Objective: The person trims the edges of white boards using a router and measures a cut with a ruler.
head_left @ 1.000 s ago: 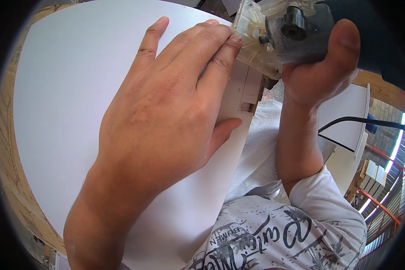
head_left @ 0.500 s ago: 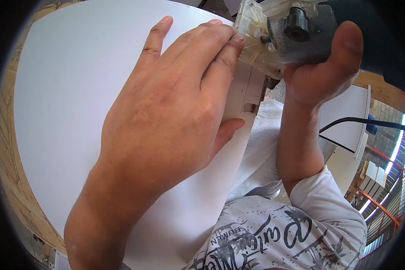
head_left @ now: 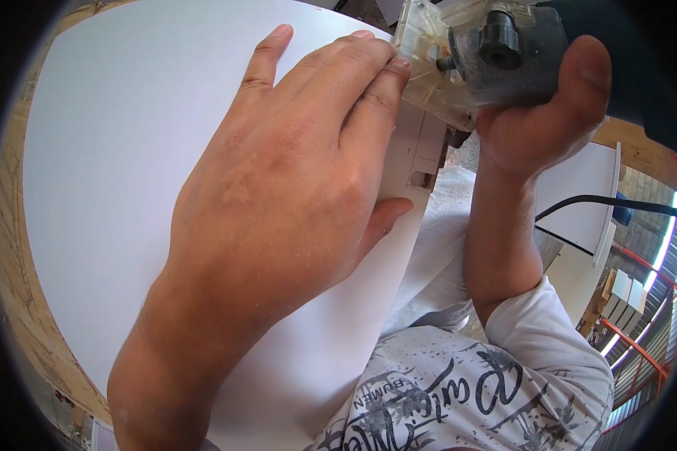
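My left hand [head_left: 278,173] lies palm down over a large white panel [head_left: 120,143]. Its fingers are stretched out, the little finger and thumb spread away, and two fingertips meet the edge of a clear plastic base [head_left: 429,71]. That base belongs to a trim router [head_left: 515,71] with a dark, dusty body, which sits at the panel's right edge. My right hand [head_left: 530,135] is closed around the router from below, thumb up along its side; its other fingers are hidden behind the tool. The router's bit cannot be made out.
Near the panel's right edge are thin pencil lines and a small cut-out [head_left: 421,179]. A black cable [head_left: 617,201] runs off to the right. Wooden boards [head_left: 22,301] show beneath the panel at left. Stacked white pieces [head_left: 623,297] stand at the far right.
The left hand and the router have shifted very slightly to the right. Both hands keep the same pose.
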Available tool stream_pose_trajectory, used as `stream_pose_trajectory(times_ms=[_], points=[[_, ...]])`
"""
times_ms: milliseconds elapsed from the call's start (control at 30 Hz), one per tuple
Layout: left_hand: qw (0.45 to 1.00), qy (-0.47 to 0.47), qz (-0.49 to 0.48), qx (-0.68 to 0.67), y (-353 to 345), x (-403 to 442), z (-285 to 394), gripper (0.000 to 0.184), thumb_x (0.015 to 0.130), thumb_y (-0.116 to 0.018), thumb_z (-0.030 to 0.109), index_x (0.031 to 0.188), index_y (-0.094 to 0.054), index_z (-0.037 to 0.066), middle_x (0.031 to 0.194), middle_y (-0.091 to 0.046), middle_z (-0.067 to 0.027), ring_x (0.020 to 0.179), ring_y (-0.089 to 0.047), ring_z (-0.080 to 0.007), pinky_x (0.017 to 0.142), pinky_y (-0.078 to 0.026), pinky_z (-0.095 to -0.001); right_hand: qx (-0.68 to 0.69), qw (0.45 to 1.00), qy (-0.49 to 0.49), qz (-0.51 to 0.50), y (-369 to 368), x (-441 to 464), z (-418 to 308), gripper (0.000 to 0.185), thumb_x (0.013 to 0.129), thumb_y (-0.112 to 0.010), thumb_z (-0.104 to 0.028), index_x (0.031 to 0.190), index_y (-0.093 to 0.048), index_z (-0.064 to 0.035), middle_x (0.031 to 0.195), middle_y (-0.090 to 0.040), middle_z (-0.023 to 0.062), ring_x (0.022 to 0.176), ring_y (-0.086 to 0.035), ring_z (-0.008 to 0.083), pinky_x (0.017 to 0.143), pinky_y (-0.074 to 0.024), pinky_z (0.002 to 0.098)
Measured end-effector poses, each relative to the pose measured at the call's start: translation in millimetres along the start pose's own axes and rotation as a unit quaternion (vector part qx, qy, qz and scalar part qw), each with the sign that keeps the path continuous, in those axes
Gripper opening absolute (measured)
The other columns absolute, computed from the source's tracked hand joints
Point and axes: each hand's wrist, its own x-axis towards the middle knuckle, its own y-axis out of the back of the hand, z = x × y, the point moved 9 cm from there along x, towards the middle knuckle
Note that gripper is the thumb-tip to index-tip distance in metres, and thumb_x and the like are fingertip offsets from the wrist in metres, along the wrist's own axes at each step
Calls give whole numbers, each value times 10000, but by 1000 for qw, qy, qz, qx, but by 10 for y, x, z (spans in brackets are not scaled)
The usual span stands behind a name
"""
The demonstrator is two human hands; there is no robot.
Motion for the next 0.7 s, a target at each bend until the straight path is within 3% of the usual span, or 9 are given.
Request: stream_pose_trajectory(times_ms=[233, 400, 567, 700], points=[[1000, 2, 2, 3, 5, 1, 2, 860, 661, -894, 168, 1430, -551, -9, 1447, -569, -145, 1383, -522, -338, 1196, -335, -584, -43, 999, 22, -4, -117, 17, -109, 354, 1035, -520, -319, 1159, -598, 3, 1015, -669, 83, 849, -687, 170, 750, -585, 319], [1000, 5, 5, 2, 17, -8, -3, 870, 655, -898, 171, 1436, -553, 4, 1446, -571, -142, 1380, -526, -336, 1197, -339, -578, 36, 999, -23, -8, -221, 0, -115, 384, 1009, -562, -354, 1157, -595, -1, 1003, -669, 83, 842, -687, 171, 740, -581, 315], [1000, 4, 4, 2, 19, -3, -3, 869, 647, -904, 173, 1430, -564, 11, 1445, -576, -136, 1373, -534, -336, 1193, -348, -575, 21, 999, -9, -28, -242, 6, -119, 374, 1007, -561, -355, 1145, -599, -10, 999, -665, 78, 839, -685, 170, 740, -576, 307], [991, -56, 20, 120, -111, -63, -131, 869, 644, -905, 173, 1430, -569, 15, 1443, -579, -136, 1368, -539, -338, 1191, -352, -576, -21, 999, 11, -23, -114, 12, -110, 348, 1024, -538, -336, 1142, -606, -16, 1021, -661, 75, 881, -679, 166, 782, -568, 310]])
